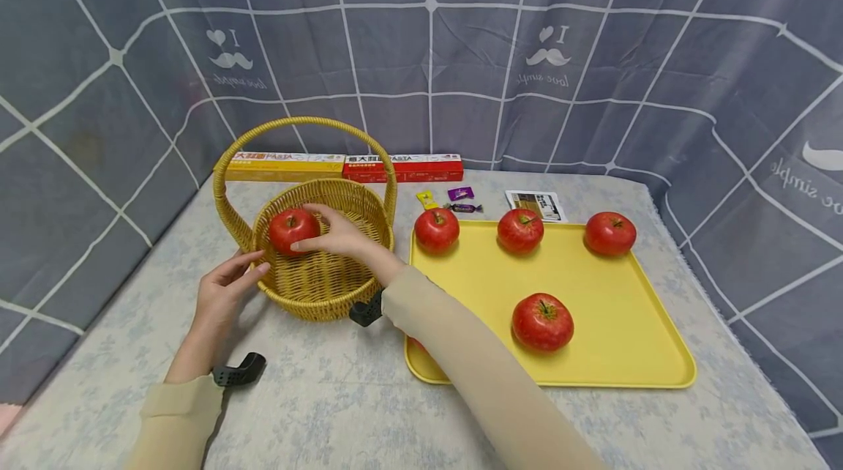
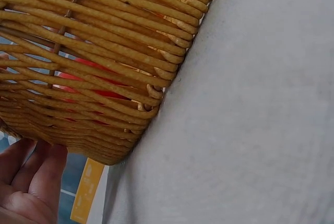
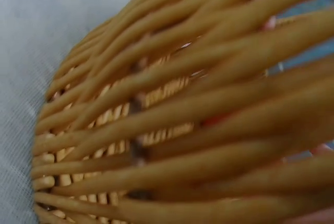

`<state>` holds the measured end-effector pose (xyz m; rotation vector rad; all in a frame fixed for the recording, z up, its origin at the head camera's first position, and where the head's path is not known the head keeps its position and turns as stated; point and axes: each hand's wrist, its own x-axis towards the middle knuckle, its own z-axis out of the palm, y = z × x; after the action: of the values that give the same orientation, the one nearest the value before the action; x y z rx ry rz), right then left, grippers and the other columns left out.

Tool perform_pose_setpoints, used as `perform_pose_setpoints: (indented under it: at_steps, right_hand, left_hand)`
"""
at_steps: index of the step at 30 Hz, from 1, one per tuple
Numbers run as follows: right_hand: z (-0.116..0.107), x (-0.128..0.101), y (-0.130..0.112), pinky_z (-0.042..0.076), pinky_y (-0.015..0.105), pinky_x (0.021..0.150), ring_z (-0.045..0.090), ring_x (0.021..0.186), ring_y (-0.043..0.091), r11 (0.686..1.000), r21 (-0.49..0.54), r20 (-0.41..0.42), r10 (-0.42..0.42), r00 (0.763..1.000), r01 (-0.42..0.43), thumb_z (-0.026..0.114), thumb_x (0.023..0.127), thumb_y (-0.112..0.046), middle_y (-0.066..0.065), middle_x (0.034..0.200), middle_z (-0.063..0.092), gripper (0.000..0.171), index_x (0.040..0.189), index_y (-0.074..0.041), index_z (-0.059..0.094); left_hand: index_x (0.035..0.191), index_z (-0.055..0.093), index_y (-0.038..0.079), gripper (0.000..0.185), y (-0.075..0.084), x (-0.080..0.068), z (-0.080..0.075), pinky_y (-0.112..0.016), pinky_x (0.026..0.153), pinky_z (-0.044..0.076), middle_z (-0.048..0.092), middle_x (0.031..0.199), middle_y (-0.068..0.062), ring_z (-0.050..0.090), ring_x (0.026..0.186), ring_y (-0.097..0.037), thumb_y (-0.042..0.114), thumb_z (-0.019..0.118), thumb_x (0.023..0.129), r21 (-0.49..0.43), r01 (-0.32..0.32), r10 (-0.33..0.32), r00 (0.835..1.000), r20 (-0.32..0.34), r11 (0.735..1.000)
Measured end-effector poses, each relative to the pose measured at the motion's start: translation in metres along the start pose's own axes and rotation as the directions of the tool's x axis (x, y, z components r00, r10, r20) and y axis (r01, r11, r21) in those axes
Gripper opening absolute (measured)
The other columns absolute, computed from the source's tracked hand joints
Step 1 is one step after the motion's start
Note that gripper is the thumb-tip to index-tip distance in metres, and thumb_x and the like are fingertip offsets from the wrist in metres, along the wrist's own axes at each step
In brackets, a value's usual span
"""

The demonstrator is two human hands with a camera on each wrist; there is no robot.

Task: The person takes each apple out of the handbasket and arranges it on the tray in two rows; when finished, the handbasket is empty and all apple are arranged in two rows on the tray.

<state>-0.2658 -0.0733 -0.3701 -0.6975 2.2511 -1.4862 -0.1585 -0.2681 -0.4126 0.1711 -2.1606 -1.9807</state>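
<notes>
A yellow wicker basket [image 1: 323,301] with a tall arched handle stands on the left part of the table. Inside it, near the left wall, my right hand [image 1: 339,233] holds a red apple [image 1: 293,230] between thumb and fingers. My left hand [image 1: 222,291] grips the basket's left rim near the foot of the handle. Its fingers [image 2: 47,169] lie against the woven wall in the left wrist view, where red shows through the gaps. The right wrist view is mostly filled by the weave [image 3: 172,104], and the right hand is largely hidden behind it.
To the right, a yellow tray [image 1: 606,323] bears several red apples [image 1: 543,322], one mostly covered by the right sleeve. Behind are a yellow pasta box [image 1: 283,168], a red pasta box [image 1: 408,169], small wrapped candies [image 1: 461,193] and a white packet [image 1: 536,205]. A grey curtain [image 1: 461,53] surrounds the table.
</notes>
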Motion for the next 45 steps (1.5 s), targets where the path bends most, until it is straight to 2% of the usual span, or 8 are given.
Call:
perform_pose_setpoints:
  at_steps: [6, 12, 22, 26, 30, 35, 41, 45]
  right_hand:
    - [-0.0015, 0.0009, 0.0025, 0.039, 0.036, 0.1, 0.039, 0.13, 0.022, 0.998, 0.031, 0.07, 0.052, 0.996, -0.055, 0.076, 0.079, -0.023, 0.008, 0.146, 0.035, 0.088, 0.15, -0.02, 0.024]
    - [-0.0036, -0.0004, 0.0032, 0.041, 0.035, 0.098, 0.044, 0.126, 0.023, 0.998, 0.024, 0.127, 0.058, 0.99, -0.061, 0.075, 0.079, -0.022, 0.008, 0.146, 0.035, 0.09, 0.151, -0.018, 0.021]
    - [-0.0017, -0.0019, 0.0048, 0.041, 0.033, 0.096, 0.042, 0.124, 0.019, 0.991, -0.115, 0.123, 0.086, 0.989, -0.072, 0.079, 0.075, -0.029, 0.007, 0.14, 0.04, 0.082, 0.145, -0.018, 0.037]
    - [-0.0003, -0.0033, 0.0036, 0.043, 0.03, 0.091, 0.043, 0.122, 0.019, 0.993, -0.09, 0.112, 0.092, 0.989, -0.082, 0.079, 0.075, -0.029, 0.006, 0.139, 0.039, 0.074, 0.139, -0.016, 0.044]
    - [0.0006, -0.004, 0.0037, 0.043, 0.026, 0.09, 0.045, 0.119, 0.016, 0.995, -0.092, 0.15, 0.047, 0.988, -0.033, 0.079, 0.075, -0.026, 0.004, 0.136, 0.04, 0.074, 0.138, -0.013, 0.043]
    - [0.0003, -0.0061, 0.0037, 0.041, 0.027, 0.089, 0.042, 0.115, 0.013, 0.983, -0.184, 0.231, 0.025, 0.973, 0.019, 0.08, 0.074, -0.031, 0.0, 0.133, 0.041, 0.075, 0.139, -0.019, 0.045]
    - [0.0018, -0.0087, 0.0028, 0.045, 0.023, 0.086, 0.045, 0.112, 0.012, 0.991, -0.128, 0.368, 0.006, 0.93, 0.044, 0.082, 0.071, -0.021, -0.001, 0.132, 0.041, 0.075, 0.135, -0.019, 0.043]
    - [0.0036, -0.009, 0.0032, 0.046, 0.021, 0.08, 0.046, 0.109, 0.012, 0.981, -0.184, 0.388, 0.015, 0.921, 0.062, 0.084, 0.069, -0.02, 0.002, 0.133, 0.041, 0.085, 0.141, -0.017, 0.039]
  left_hand:
    - [0.121, 0.066, 0.011, 0.035, 0.0014, 0.0014, 0.0013, -0.009, 0.097, 0.034, 0.027, 0.151, -0.013, 0.019, 0.14, -0.021, 0.019, 0.07, 0.087, -0.002, 0.003, -0.003, 1.0, 0.003, 1.0]
    - [0.122, 0.065, 0.011, 0.037, 0.0033, 0.0011, 0.0016, -0.008, 0.096, 0.033, 0.026, 0.151, -0.013, 0.018, 0.141, -0.021, 0.021, 0.069, 0.087, 0.024, 0.011, -0.011, 1.0, 0.002, 1.0]
    - [0.123, 0.064, 0.013, 0.037, 0.0025, 0.0002, 0.0009, -0.01, 0.099, 0.032, 0.023, 0.153, -0.013, 0.017, 0.141, -0.02, 0.019, 0.069, 0.087, 0.001, 0.022, -0.022, 1.0, 0.007, 1.0]
    - [0.124, 0.063, 0.012, 0.038, 0.002, 0.0004, 0.0008, -0.01, 0.099, 0.032, 0.024, 0.152, -0.013, 0.017, 0.141, -0.02, 0.019, 0.069, 0.087, 0.0, 0.016, -0.016, 1.0, 0.01, 1.0]
    - [0.124, 0.064, 0.012, 0.037, 0.0014, 0.0001, 0.0006, -0.01, 0.1, 0.032, 0.024, 0.152, -0.013, 0.017, 0.141, -0.02, 0.018, 0.069, 0.087, -0.014, 0.018, -0.018, 1.0, 0.014, 1.0]
    - [0.123, 0.064, 0.013, 0.037, 0.0013, -0.0007, 0.0005, -0.011, 0.1, 0.031, 0.022, 0.153, -0.013, 0.017, 0.141, -0.019, 0.018, 0.069, 0.087, -0.026, 0.024, -0.024, 1.0, 0.017, 0.999]
    - [0.126, 0.062, 0.013, 0.039, 0.0008, -0.0014, -0.0011, -0.011, 0.1, 0.031, 0.02, 0.154, -0.012, 0.015, 0.141, -0.02, 0.019, 0.068, 0.088, -0.014, 0.032, -0.032, 0.999, 0.026, 0.999]
    - [0.124, 0.063, 0.014, 0.037, -0.0004, 0.0, -0.0012, -0.01, 0.099, 0.032, 0.022, 0.153, -0.012, 0.015, 0.141, -0.019, 0.019, 0.069, 0.088, -0.011, 0.027, -0.027, 0.999, 0.022, 1.0]
